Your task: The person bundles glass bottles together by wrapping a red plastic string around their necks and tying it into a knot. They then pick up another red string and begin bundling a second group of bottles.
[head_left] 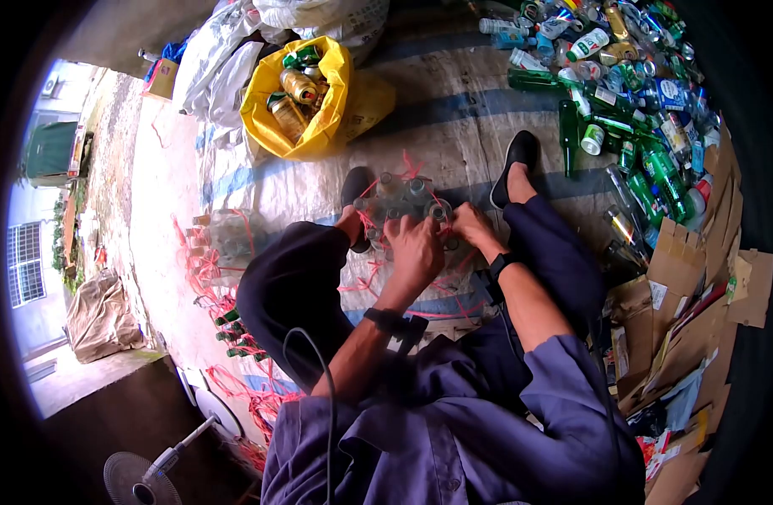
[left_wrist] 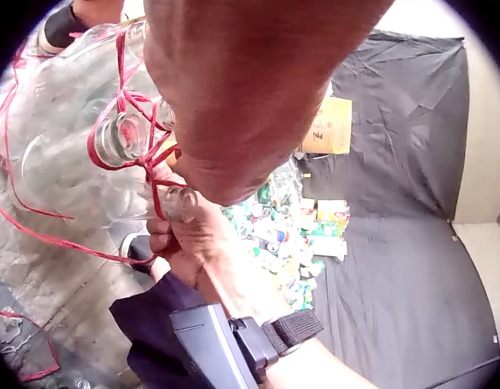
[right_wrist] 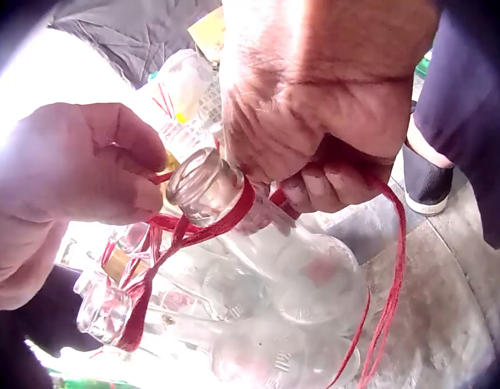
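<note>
Several clear glass bottles [head_left: 390, 195] stand bunched together between the person's feet, with red plastic string [right_wrist: 393, 267] looped around their necks. In the right wrist view the right hand [right_wrist: 331, 97] curls its fingers around the string, and a loose length trails down from it. Across a bottle neck [right_wrist: 208, 188], the left hand [right_wrist: 80, 166] pinches the string between thumb and fingers. Seen from the head, the left hand [head_left: 416, 252] is over the near side of the bunch and the right hand [head_left: 474, 225] is at its right edge. The left wrist view hides most left fingertips.
A yellow bag [head_left: 344, 101] of cans stands ahead. Bottles and cans [head_left: 605, 93] pile up at the far right, above flattened cardboard [head_left: 681, 311]. Another tied bunch of clear bottles [head_left: 231, 231] is at the left, near green bottles [head_left: 235, 332] and a fan [head_left: 142, 484].
</note>
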`<state>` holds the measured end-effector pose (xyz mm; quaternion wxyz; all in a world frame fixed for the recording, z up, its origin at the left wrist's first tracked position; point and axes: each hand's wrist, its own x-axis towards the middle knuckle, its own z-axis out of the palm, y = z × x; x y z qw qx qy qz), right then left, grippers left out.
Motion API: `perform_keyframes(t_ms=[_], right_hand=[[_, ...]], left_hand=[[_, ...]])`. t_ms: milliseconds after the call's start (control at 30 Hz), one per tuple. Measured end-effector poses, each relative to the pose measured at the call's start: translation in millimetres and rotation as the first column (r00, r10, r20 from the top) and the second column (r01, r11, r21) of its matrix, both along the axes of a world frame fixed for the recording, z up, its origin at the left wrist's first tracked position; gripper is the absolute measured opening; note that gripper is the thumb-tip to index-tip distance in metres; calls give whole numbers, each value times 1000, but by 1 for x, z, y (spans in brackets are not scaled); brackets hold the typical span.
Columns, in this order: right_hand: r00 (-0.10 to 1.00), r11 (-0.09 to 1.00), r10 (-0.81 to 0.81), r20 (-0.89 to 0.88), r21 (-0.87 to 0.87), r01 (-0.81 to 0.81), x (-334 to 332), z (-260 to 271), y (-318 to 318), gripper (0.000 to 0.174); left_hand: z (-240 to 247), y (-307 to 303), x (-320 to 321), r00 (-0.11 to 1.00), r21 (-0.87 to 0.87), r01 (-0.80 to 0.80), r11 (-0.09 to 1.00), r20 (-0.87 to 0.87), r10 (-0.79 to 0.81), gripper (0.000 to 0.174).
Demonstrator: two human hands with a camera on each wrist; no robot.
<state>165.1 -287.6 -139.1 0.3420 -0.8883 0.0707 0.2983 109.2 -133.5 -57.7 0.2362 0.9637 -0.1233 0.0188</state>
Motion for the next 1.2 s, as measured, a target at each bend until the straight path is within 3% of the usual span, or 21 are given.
perform_keyframes(t_ms=[100, 267, 367, 500, 600, 667, 800, 867, 1100, 1200], right_hand=[[999, 997, 35, 13, 65, -35, 0, 0, -2, 40], [998, 992, 41, 38, 121, -45, -2, 11, -4, 39], [995, 966, 43, 91, 248, -65, -3, 13, -5, 36], [990, 961, 82, 115, 253, -109, 1, 20, -7, 33], [977, 973, 144, 158, 159, -169, 1, 31, -6, 32], [949, 974, 212, 232, 25, -223, -2, 36, -5, 32], [943, 964, 260, 209, -7, -264, -3, 45, -6, 33], [952, 972, 233, 199, -11, -235, -4, 48, -4, 32], [979, 991, 135, 155, -15, -134, -6, 41, -5, 32], [991, 998, 56, 120, -37, -51, -6, 33, -11, 35]], left_hand=[[6, 2, -6, 996, 6, -2, 1000, 87, 2, 19], [10, 11, -13, 982, 8, -123, 992, -145, 123, 18], [12, 14, -12, 971, 16, -144, 990, -192, 144, 18], [23, 21, -12, 957, -1, -148, 989, -253, 143, 21], [26, 25, -10, 951, -50, -166, 985, -271, 147, 24], [23, 25, -7, 940, 24, -228, 973, -256, 227, 14], [23, 32, -7, 949, 0, -213, 977, -237, 207, 13], [17, 35, -4, 945, 64, -213, 975, -240, 223, 13], [-5, 44, 5, 965, 28, -191, 981, -177, 193, 14], [-6, 44, 4, 964, 149, -134, 980, -209, 164, 13]])
